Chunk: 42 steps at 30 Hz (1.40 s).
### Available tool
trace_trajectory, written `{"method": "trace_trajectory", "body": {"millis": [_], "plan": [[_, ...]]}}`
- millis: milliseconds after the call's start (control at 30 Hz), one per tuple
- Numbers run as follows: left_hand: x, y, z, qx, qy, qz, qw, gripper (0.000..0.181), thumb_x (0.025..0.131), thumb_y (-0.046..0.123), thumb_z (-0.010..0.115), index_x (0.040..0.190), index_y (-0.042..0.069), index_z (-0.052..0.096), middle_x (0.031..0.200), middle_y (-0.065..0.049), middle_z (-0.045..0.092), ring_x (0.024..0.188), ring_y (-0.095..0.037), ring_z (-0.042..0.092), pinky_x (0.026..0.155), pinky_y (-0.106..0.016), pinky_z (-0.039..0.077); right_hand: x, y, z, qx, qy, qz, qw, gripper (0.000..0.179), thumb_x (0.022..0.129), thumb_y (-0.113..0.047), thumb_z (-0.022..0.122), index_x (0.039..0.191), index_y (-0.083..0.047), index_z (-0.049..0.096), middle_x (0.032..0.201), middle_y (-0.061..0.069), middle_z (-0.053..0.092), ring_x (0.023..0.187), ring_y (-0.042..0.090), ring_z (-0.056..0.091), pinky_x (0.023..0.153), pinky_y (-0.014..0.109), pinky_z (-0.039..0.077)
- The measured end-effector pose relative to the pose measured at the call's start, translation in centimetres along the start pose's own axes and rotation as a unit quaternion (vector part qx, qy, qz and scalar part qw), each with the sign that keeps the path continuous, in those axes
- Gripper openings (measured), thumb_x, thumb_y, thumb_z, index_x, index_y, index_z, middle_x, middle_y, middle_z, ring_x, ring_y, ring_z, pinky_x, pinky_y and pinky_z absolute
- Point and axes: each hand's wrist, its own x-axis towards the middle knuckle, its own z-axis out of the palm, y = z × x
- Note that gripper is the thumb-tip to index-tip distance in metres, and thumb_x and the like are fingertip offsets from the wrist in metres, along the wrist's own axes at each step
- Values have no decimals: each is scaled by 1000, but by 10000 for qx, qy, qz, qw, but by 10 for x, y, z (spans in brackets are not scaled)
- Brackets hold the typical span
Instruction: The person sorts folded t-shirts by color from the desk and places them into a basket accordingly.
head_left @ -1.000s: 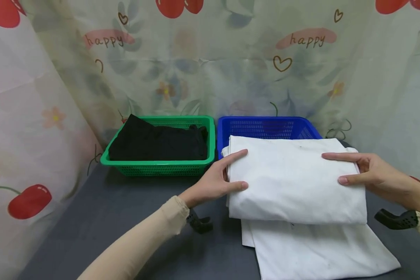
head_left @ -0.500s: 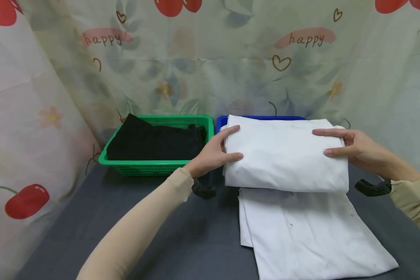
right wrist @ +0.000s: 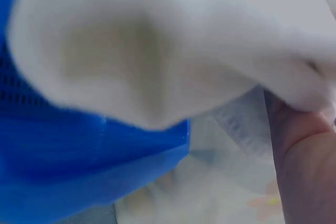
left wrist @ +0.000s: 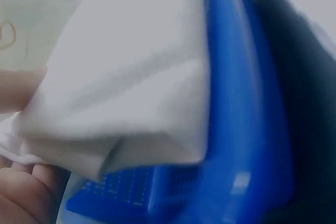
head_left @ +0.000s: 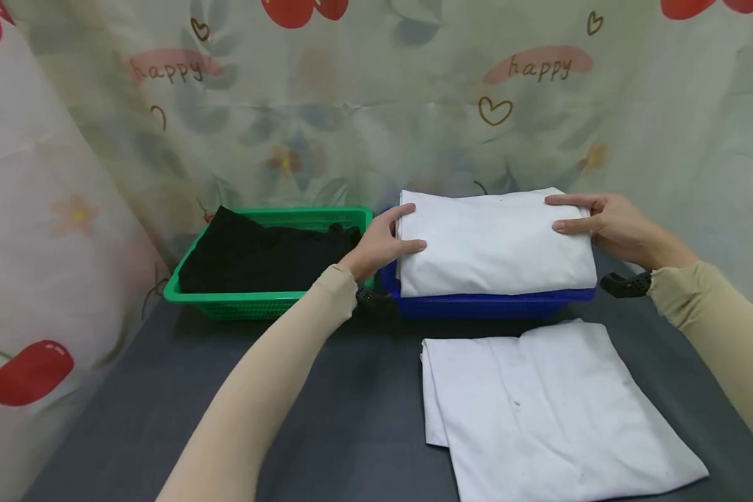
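A folded white garment (head_left: 489, 244) is held level over the blue basket (head_left: 496, 305), covering most of its opening in the head view. My left hand (head_left: 379, 244) grips its left end, thumb and a finger on top and the others underneath. At the opposite end my right hand (head_left: 615, 226) holds it the same way. In the left wrist view the folded white garment (left wrist: 131, 66) hangs within the blue basket's wall (left wrist: 236, 103). The right wrist view shows the garment's blurred underside above the blue rim (right wrist: 147, 150). A second white garment (head_left: 552, 411) lies flat on the table.
To the left of the blue basket stands a green basket (head_left: 251, 297) with a folded black garment (head_left: 263, 258) in it. The table (head_left: 339, 418) has a dark grey cover. A printed curtain (head_left: 376, 125) hangs right behind the baskets.
Both hands have carried the folded white garment forward and away from the lower white garment, to over the blue basket. The lower garment stays on the table, now fully uncovered.
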Motion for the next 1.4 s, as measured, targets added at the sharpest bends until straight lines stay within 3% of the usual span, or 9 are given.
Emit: {"method": "trace_trajectory", "body": {"millis": [100, 167, 233, 367, 500, 633, 933, 1167, 1400], "plan": [[10, -3, 0, 160, 163, -145, 9996, 74, 90, 9, 74, 153, 15, 36, 152, -8, 35, 132, -22, 42, 97, -38, 47, 15, 2, 0, -191, 192, 97, 9996, 65, 91, -12, 73, 149, -12, 45, 158, 5, 22, 107, 8, 55, 75, 24, 51], [15, -4, 0, 303, 263, -201, 9990, 73, 90, 6, 72, 153, 13, 35, 154, -8, 32, 137, -22, 36, 99, -37, 45, 22, 5, 1, -213, 344, 74, 9992, 65, 89, -12, 76, 147, -11, 48, 148, 3, 39, 83, 7, 56, 64, 22, 46], [20, -4, 1, 410, 327, -258, 9983, 73, 90, 4, 71, 153, 12, 35, 155, -9, 32, 138, -23, 34, 100, -37, 44, 27, 8, 0, -203, 460, 57, 9987, 62, 88, -10, 77, 144, -9, 51, 116, -1, 61, 63, 7, 49, 56, 22, 40], [28, -4, 3, 562, 308, -362, 9973, 73, 90, 3, 72, 153, 11, 36, 155, -10, 32, 140, -25, 32, 103, -38, 41, 34, 12, -4, -150, 477, 126, 9987, 58, 87, -7, 76, 141, -9, 55, 57, -5, 44, 56, 9, 49, 57, 25, 44], [31, -4, 3, 864, 196, -490, 9949, 74, 90, 4, 71, 153, 8, 33, 156, -10, 29, 142, -25, 27, 105, -37, 38, 36, 11, -5, -502, 365, 281, 9977, 61, 90, -13, 74, 146, -7, 49, 106, 1, 62, 91, 12, 56, 73, 26, 48], [33, -2, -2, 1392, 143, -855, 9865, 76, 91, 2, 67, 154, 1, 24, 156, -14, 28, 141, -27, 29, 108, -38, 35, 44, 9, 4, -1304, 203, 504, 9900, 65, 91, -16, 74, 147, -1, 44, 157, 15, 24, 123, 24, 40, 90, 35, 44], [24, 14, 7, 691, -236, -1507, 9859, 78, 98, 12, 59, 157, 3, 8, 159, -16, 17, 136, -32, 39, 104, -40, 41, 34, 5, 5, -1335, 386, 774, 9873, 53, 99, -7, 58, 143, 14, 37, 146, 33, 32, 129, 43, 40, 105, 52, 35], [-16, 10, 15, -92, 287, -803, 9963, 60, 100, 11, 57, 151, 2, 27, 150, -20, 35, 127, -31, 48, 95, -38, 48, -3, -12, 12, -1278, 530, 344, 9898, 54, 100, -21, 61, 141, 8, 44, 134, 13, 55, 106, 13, 62, 99, 38, 46], [-66, 5, 33, -235, 370, -6, 9990, 50, 101, 15, 56, 147, 7, 38, 139, -14, 48, 116, -24, 57, 90, -32, 51, -47, -11, 37, -1274, 322, -94, 9913, 51, 96, -24, 67, 135, 5, 53, 128, 8, 60, 105, 14, 65, 92, 34, 50]]}}
